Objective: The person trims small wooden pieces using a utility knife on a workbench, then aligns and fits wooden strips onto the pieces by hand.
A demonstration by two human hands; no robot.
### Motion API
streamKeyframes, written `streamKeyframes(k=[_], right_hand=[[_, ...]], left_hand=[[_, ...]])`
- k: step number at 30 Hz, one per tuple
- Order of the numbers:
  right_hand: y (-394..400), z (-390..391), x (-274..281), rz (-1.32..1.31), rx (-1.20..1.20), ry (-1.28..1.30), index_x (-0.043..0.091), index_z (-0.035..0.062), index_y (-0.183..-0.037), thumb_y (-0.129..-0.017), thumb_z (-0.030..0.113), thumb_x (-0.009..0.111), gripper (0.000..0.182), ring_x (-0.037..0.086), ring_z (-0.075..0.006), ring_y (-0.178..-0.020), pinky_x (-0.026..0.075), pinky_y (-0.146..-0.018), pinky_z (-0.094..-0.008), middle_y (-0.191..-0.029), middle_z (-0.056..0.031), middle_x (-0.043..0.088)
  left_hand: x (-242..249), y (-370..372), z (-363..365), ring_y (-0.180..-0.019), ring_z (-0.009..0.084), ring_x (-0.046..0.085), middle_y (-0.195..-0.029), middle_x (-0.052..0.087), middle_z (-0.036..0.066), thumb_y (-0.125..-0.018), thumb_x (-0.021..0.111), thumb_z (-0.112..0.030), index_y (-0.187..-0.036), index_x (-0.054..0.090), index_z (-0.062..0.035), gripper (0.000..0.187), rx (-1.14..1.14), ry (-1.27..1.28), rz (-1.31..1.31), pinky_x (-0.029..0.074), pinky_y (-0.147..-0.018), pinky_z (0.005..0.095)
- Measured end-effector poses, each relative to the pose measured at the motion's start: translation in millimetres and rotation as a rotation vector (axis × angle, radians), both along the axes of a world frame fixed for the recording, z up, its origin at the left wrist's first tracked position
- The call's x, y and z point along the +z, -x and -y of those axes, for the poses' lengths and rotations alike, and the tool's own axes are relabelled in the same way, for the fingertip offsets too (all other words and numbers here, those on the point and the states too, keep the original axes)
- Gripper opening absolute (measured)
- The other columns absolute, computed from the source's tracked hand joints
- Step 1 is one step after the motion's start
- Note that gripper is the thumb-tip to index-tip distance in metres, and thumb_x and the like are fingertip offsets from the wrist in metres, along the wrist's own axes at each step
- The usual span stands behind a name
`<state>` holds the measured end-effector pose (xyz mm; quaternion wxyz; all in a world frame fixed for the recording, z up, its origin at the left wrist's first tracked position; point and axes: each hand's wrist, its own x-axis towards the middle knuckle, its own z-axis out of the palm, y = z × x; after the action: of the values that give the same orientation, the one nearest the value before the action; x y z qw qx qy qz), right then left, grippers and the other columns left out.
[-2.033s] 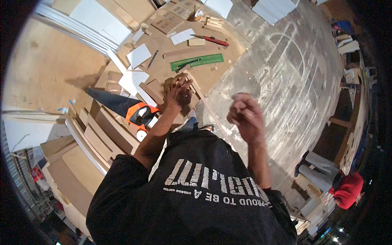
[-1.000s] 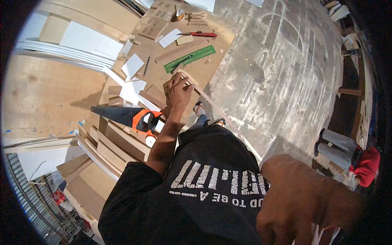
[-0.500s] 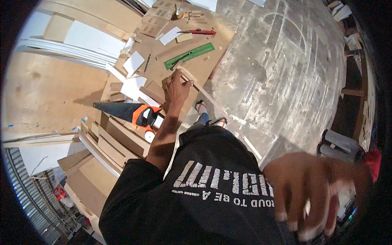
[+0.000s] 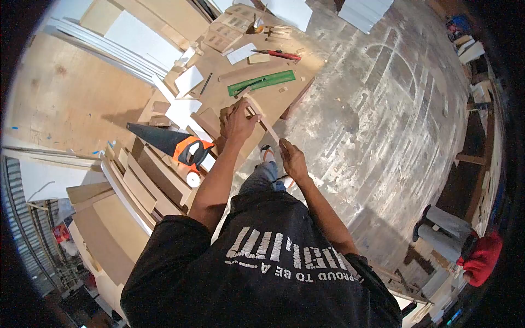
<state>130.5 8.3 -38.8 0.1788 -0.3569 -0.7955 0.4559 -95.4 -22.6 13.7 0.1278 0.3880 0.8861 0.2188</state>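
My left hand [image 4: 238,123] is at the near edge of the workbench, its fingers closed around a small piece of pale wood [image 4: 251,102]. A thin wooden strip [image 4: 268,127] runs from beside that hand toward my right hand [image 4: 294,159]. The right fingers are closed on the strip, beyond the bench edge and over the floor. Whether the strip continues under my right forearm is hidden. Just past my left hand, a green ruler [image 4: 261,83] lies on the bench with a dark pen-like tool [image 4: 249,87] on it.
A handsaw [image 4: 188,150] with an orange and black handle lies left of my left forearm, near stacked boards [image 4: 142,186]. Farther back are a red-handled tool [image 4: 279,54], a pencil [image 4: 206,85] and small wood blocks [image 4: 279,34]. Concrete floor [image 4: 372,109] stretches to the right.
My right hand has come from the lower right, where it was blurred, up to the strip near my left hand. My left hand stays on the wood. The view has shifted slightly.
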Motion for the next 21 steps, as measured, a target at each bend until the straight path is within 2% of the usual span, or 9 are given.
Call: streamKeyframes(k=[4,5,8,11,16,17,19,20,21], right_hand=[[2.7,-3.3,-9.9,-0.140,-0.008,0.045,0.056,0.0038,-0.125,-0.089,0.004,0.054,0.036,0.064,-0.0443,-0.097,0.052,-0.080,-0.0470,-0.106,-0.0250,0.066],[2.3,-4.6,-5.0,-0.021,0.019,0.074,0.057,0.0035,-0.127,-0.090,0.005,0.053,0.036,0.064,-0.0438,-0.098,0.053,-0.081,-0.0449,-0.108,-0.0257,0.065],[3.4,-6.1,-3.3,-0.053,0.012,0.095,0.057,0.0023,-0.126,-0.092,0.005,0.055,0.034,0.065,-0.0426,-0.099,0.053,-0.081,-0.0430,-0.107,-0.0269,0.065],[3.5,-7.2,8.3,0.039,0.029,0.162,0.058,-0.0003,-0.126,-0.095,0.007,0.054,0.032,0.066,-0.0390,-0.102,0.052,-0.085,-0.0396,-0.108,-0.0284,0.065],[7.3,-8.0,15.4,0.121,0.008,0.257,0.058,-0.0010,-0.126,-0.097,0.009,0.054,0.031,0.069,-0.0287,-0.099,0.053,-0.083,-0.0356,-0.109,-0.0266,0.067],[7.2,-7.5,9.7,0.039,0.004,0.228,0.058,0.0005,-0.126,-0.096,0.008,0.054,0.032,0.068,-0.0316,-0.100,0.053,-0.083,-0.0374,-0.109,-0.0263,0.067],[5.4,-4.6,-10.8,-0.125,-0.002,0.172,0.057,0.0034,-0.128,-0.094,0.006,0.053,0.034,0.067,-0.0375,-0.101,0.054,-0.082,-0.0410,-0.110,-0.0259,0.066],[1.9,-5.3,-20.1,-0.041,-0.009,0.247,0.056,0.0035,-0.131,-0.095,0.007,0.053,0.036,0.065,-0.0324,-0.109,0.052,-0.089,-0.0377,-0.116,-0.0260,0.065],[3.1,-7.5,-16.6,0.026,-0.003,0.271,0.057,-0.0019,-0.128,-0.097,0.010,0.055,0.033,0.066,-0.0276,-0.108,0.052,-0.088,-0.0329,-0.116,-0.0243,0.066]], left_hand=[[-13.9,5.5,-2.6,-0.119,0.0358,0.053,-0.118,0.065,0.014,-0.075,0.080,-0.036,-0.124,0.055,-0.0149,0.059,-0.025,-0.007,-0.036,0.038,-0.099,0.0522],[-17.0,8.2,-4.4,-0.118,0.0360,0.053,-0.116,0.065,0.014,-0.075,0.079,-0.037,-0.124,0.055,-0.0152,0.059,-0.028,-0.009,-0.041,0.038,-0.099,0.0529],[-4.7,6.6,-3.5,-0.121,0.0365,0.051,-0.117,0.065,0.013,-0.075,0.079,-0.037,-0.127,0.053,-0.0143,0.063,-0.036,0.055,0.022,0.036,-0.101,0.0542],[-26.7,8.9,-1.7,-0.118,0.0313,0.053,-0.127,0.062,0.009,-0.071,0.082,-0.035,-0.115,0.062,-0.0087,0.055,-0.008,-0.071,-0.033,0.034,-0.103,0.0452],[-26.0,5.3,1.4,-0.115,0.0332,0.055,-0.127,0.061,0.013,-0.071,0.082,-0.033,-0.110,0.064,-0.0083,0.050,-0.038,-0.210,-0.146,0.037,-0.101,0.0454],[-29.2,4.2,1.3,-0.114,0.0334,0.055,-0.127,0.061,0.014,-0.070,0.082,-0.032,-0.109,0.064,-0.0083,0.049,-0.040,-0.239,-0.199,0.038,-0.101,0.0454],[-28.3,-0.3,-0.1,-0.114,0.0327,0.055,-0.128,0.060,0.015,-0.070,0.082,-0.032,-0.108,0.065,-0.0083,0.048,0.035,-0.183,-0.052,0.038,-0.101,0.0449],[-26.6,-2.2,-0.5,-0.115,0.0323,0.055,-0.128,0.060,0.016,-0.070,0.082,-0.032,-0.107,0.065,-0.0083,0.047,0.074,-0.153,0.021,0.038,-0.102,0.0447],[-20.6,-2.1,-1.9,-0.124,0.0306,0.048,-0.134,0.055,0.018,-0.071,0.082,-0.034,-0.111,0.065,-0.0092,0.050,0.091,-0.111,0.117,0.034,-0.106,0.0428]])
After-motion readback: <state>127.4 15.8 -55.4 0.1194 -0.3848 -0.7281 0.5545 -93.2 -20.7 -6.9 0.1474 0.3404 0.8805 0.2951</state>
